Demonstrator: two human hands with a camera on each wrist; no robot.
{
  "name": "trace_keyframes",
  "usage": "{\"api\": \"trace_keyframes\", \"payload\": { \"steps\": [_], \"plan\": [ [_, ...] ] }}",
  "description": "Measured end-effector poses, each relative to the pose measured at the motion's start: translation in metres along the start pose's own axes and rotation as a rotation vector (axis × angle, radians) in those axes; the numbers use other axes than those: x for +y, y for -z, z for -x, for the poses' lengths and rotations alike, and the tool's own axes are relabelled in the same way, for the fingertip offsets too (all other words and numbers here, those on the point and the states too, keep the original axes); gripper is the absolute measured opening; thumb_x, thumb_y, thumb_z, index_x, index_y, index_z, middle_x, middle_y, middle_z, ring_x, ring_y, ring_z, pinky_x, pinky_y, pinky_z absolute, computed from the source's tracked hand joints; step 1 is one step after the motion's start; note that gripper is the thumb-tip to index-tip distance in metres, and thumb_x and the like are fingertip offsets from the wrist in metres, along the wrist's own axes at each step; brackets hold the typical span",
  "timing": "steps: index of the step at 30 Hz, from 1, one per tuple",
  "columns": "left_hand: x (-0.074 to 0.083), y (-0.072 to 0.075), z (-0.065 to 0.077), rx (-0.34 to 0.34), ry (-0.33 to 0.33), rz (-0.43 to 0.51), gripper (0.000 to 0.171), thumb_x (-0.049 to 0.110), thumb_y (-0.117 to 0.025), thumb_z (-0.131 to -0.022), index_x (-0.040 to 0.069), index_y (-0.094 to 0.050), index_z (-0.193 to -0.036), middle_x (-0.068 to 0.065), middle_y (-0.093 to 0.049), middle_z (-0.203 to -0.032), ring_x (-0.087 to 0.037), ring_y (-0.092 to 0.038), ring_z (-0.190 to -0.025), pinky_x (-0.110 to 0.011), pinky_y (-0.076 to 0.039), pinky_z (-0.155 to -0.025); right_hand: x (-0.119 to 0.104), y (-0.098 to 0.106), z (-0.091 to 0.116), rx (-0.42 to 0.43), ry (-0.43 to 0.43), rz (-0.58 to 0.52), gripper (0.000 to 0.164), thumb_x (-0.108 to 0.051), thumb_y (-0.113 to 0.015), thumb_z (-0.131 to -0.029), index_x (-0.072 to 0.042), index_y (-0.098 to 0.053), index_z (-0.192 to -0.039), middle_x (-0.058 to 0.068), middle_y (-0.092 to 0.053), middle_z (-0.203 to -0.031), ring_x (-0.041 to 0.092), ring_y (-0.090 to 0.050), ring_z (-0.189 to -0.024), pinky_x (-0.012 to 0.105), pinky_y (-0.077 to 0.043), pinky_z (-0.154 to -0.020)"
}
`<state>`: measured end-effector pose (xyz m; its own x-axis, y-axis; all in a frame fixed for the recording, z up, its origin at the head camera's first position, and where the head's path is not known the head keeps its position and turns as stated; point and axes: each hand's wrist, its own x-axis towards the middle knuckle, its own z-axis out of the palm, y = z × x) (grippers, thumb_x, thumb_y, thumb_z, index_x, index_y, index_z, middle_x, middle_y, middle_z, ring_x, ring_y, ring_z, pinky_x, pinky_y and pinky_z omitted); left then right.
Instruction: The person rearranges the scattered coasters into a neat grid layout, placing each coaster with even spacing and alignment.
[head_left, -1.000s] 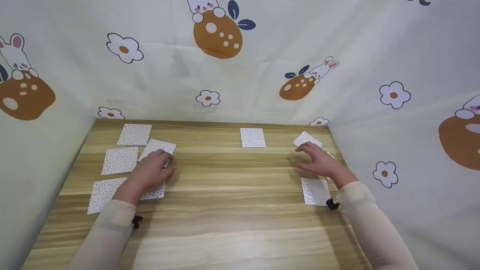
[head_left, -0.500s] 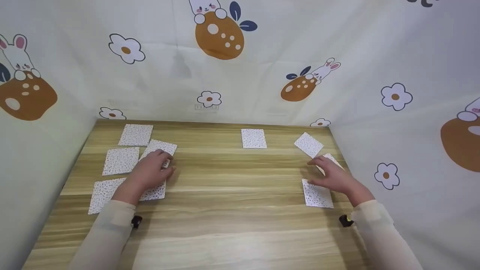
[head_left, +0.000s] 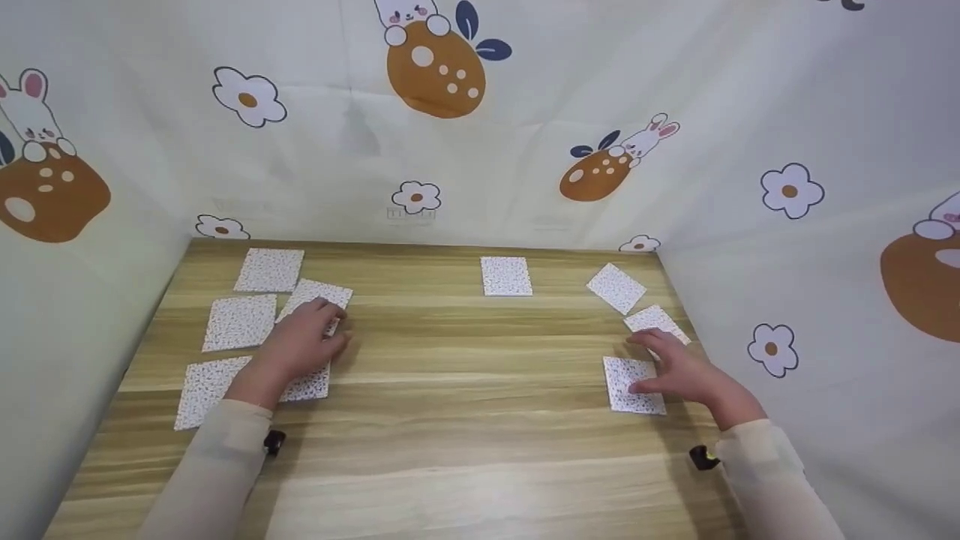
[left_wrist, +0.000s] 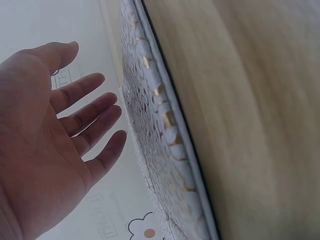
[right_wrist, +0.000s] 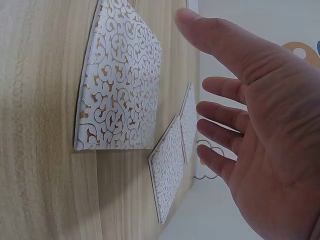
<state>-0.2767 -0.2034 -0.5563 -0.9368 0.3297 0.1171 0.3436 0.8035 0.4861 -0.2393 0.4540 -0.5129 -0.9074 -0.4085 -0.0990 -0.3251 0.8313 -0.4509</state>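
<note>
I have the left hand point(head_left: 304, 345) over the left part of the bench point(head_left: 465, 427), its fingers loosely bent, thumb apart, with nothing in its hold. Under it I see an upper tile point(head_left: 319, 291), its far part showing past the fingers, and a lower tile point(head_left: 309, 386), mostly covered by the wrist. I cannot tell whether the fingertips touch the upper one. Three more run down the left edge: a corner tile point(head_left: 269, 270) near the far left corner, a middle tile point(head_left: 240, 322), and a near tile point(head_left: 202, 390) partly behind the left sleeve point(head_left: 217, 450).

My right hand point(head_left: 679, 371) is near the right edge, fingers extended and thumb wide of them, holding nothing. From the head view its fingers cover part of an edge tile point(head_left: 654, 321), and its thumb crosses in front of a front tile point(head_left: 626, 375); the right wrist view shows the hand apart from both. Towards the far right corner a slanted tile point(head_left: 616, 288) lies just beside the edge tile.

One lone tile point(head_left: 506, 276) sits near the far edge, right of its middle, well apart from both groups. All nine lie flat, pale, with gold scrollwork visible up close. A rabbit-print curtain point(head_left: 315, 165) rises behind the far edge.
</note>
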Motion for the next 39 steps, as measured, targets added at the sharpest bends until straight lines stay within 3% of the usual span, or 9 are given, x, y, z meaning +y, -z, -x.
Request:
{"api": "trace_keyframes", "payload": {
  "steps": [12,26,34,39],
  "plan": [
    [-0.001,0.003,0.001,0.014,-0.017,-0.015,0.039,0.024,-0.071,-0.103,-0.004,-0.071,-0.129,-0.024,-0.068,-0.127,-0.049,-0.064,-0.123,-0.065,-0.052,-0.109,-0.004,-0.015,0.0,-0.06,0.079,-0.007,0.103,-0.036,-0.103,-0.075,0.01,-0.054,-0.154,0.033,-0.05,-0.159,0.057,-0.042,-0.149,0.073,-0.033,-0.124],
    [0.001,0.004,0.0,0.01,-0.007,-0.003,0.039,0.025,-0.072,-0.103,-0.003,-0.071,-0.131,-0.023,-0.068,-0.13,-0.048,-0.063,-0.125,-0.065,-0.051,-0.111,0.004,-0.025,0.004,-0.038,0.058,0.09,0.111,-0.039,-0.105,-0.069,0.012,-0.053,-0.153,0.03,-0.052,-0.154,0.053,-0.05,-0.143,0.069,-0.042,-0.12],
    [-0.002,0.0,0.001,0.006,-0.009,-0.015,0.039,0.025,-0.07,-0.104,-0.004,-0.071,-0.13,-0.023,-0.068,-0.127,-0.048,-0.065,-0.122,-0.064,-0.052,-0.109,0.004,-0.033,0.004,0.01,0.083,0.094,0.098,-0.034,-0.104,-0.069,0.009,-0.061,-0.146,0.021,-0.057,-0.14,0.039,-0.058,-0.127,0.06,-0.052,-0.111],
    [-0.003,-0.001,0.002,0.007,0.0,-0.002,0.038,0.026,-0.071,-0.104,-0.003,-0.071,-0.129,-0.022,-0.068,-0.126,-0.047,-0.065,-0.121,-0.064,-0.052,-0.108,0.005,-0.04,0.004,0.075,0.076,0.13,0.089,-0.034,-0.101,-0.067,0.008,-0.066,-0.138,0.015,-0.058,-0.129,0.031,-0.055,-0.116,0.049,-0.056,-0.099]
  ]
}}
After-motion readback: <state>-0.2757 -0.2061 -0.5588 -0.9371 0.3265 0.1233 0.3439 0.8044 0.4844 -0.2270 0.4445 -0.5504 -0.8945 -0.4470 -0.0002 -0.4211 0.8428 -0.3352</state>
